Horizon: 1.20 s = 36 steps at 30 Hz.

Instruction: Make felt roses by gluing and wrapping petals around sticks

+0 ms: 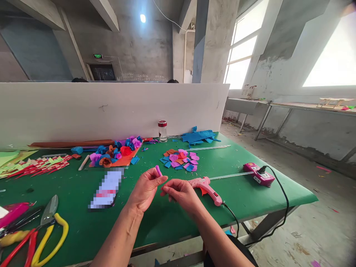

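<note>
My left hand is closed, with thumb and forefinger pinching a small purple crepe paper petal. Close beside it, my right hand has its thumb and fingertips pressed together; whatever they hold, if anything, is hidden. A pink hot glue gun lies just beyond and to the right of my right hand. Past both hands is a loose pile of cut paper petals in purple, blue, red and brown. Finished paper flowers are heaped at the back left.
At left lie a phone, yellow-handled scissors and red-handled pliers. A jar with a red lid stands by the white partition. Blue crepe paper lies at the back right, and a pink power strip trails a black cord.
</note>
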### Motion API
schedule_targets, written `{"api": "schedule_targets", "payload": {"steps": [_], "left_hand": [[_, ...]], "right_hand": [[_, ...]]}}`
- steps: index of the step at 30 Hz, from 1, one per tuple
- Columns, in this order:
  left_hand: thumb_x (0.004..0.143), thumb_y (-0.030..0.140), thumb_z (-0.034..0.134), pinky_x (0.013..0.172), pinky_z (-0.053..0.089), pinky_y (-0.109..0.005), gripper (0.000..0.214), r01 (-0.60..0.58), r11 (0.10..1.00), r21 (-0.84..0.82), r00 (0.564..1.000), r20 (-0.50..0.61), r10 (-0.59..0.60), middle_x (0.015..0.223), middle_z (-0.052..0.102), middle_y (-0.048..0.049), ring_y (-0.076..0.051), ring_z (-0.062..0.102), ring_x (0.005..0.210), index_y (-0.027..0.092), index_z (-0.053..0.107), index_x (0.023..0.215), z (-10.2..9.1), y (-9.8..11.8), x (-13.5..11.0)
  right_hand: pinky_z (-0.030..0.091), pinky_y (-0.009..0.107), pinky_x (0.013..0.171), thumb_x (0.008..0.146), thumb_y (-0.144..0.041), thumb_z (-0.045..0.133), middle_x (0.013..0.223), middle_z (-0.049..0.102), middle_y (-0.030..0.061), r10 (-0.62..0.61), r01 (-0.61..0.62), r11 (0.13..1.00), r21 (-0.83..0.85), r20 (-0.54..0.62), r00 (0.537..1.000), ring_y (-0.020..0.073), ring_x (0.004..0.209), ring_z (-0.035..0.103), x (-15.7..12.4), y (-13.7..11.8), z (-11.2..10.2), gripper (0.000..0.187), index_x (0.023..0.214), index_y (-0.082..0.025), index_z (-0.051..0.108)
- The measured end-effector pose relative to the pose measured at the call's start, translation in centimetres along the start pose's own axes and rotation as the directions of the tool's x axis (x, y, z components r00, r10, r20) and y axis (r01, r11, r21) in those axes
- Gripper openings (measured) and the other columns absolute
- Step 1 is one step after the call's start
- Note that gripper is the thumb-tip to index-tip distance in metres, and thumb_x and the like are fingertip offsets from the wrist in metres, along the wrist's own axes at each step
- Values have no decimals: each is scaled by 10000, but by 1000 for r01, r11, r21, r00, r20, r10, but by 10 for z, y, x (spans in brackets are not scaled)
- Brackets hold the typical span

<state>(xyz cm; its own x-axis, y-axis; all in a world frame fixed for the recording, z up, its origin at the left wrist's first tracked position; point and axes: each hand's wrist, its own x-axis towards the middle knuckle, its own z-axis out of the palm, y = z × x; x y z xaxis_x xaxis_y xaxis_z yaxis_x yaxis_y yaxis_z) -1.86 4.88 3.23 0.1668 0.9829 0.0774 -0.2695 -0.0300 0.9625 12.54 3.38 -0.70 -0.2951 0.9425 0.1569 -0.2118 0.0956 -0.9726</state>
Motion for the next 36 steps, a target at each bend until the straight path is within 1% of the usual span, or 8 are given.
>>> {"api": "schedule_targets", "payload": {"steps": [14,18,20,22,25,28,32,36], "left_hand": [[584,397,882,342,355,-211,445,105,994,-39,984,146,-98,614,404,63,-93,433,488,184,494,629,2,1,-5],[636,578,806,498,438,-237,491,48,997,53,977,206,-58,739,538,8,-109,508,592,169,637,849,-6,-2,-1],[721,609,724,639,478,-268,540,-15,994,113,990,141,-1,935,616,-56,-142,566,735,174,663,1036,-10,-4,3],[811,515,671,724,470,-281,434,-42,988,151,999,18,40,1071,630,-75,-155,585,828,203,663,1112,-14,-8,7],[743,202,648,683,434,-253,98,-82,990,112,994,-63,89,904,647,-35,-130,563,758,189,703,824,-19,-13,12],[518,37,526,503,309,-224,168,-153,988,-2,985,-75,153,528,433,20,-89,387,521,171,462,438,-23,-13,13],[478,48,503,442,199,-232,184,-95,989,-110,995,-17,94,422,310,38,-89,275,440,184,403,404,-25,-8,11],[668,204,641,510,364,-255,90,2,997,-78,1000,16,-1,540,521,2,-110,437,500,169,627,586,-24,-5,10]], "right_hand": [[352,227,545,731,-486,784,739,717,42,60,-93,981,171,188,980,78,534,504,-5,1,-7,352,773,-152,681],[332,204,516,696,-477,816,725,717,29,85,-116,947,299,113,990,59,506,491,0,6,-6,359,788,-153,692],[321,191,503,661,-462,844,709,706,16,108,-115,916,385,38,993,47,497,471,3,5,-7,365,788,-153,698],[320,183,498,632,-444,866,700,697,12,127,-106,893,437,-20,992,41,496,454,4,2,-10,370,783,-149,701],[312,184,492,620,-436,872,700,694,17,126,-79,898,433,-82,989,42,498,443,3,-2,-13,372,778,-145,703],[293,188,487,619,-438,869,688,690,19,118,-65,913,403,-109,987,48,503,440,2,-3,-13,366,760,-150,692],[276,196,485,628,-447,858,677,688,19,108,-61,925,375,-107,988,51,498,429,2,1,-10,361,746,-156,680],[280,203,491,651,-455,840,681,691,24,93,-52,937,347,-104,990,55,502,431,2,3,-10,353,743,-156,675]]}}
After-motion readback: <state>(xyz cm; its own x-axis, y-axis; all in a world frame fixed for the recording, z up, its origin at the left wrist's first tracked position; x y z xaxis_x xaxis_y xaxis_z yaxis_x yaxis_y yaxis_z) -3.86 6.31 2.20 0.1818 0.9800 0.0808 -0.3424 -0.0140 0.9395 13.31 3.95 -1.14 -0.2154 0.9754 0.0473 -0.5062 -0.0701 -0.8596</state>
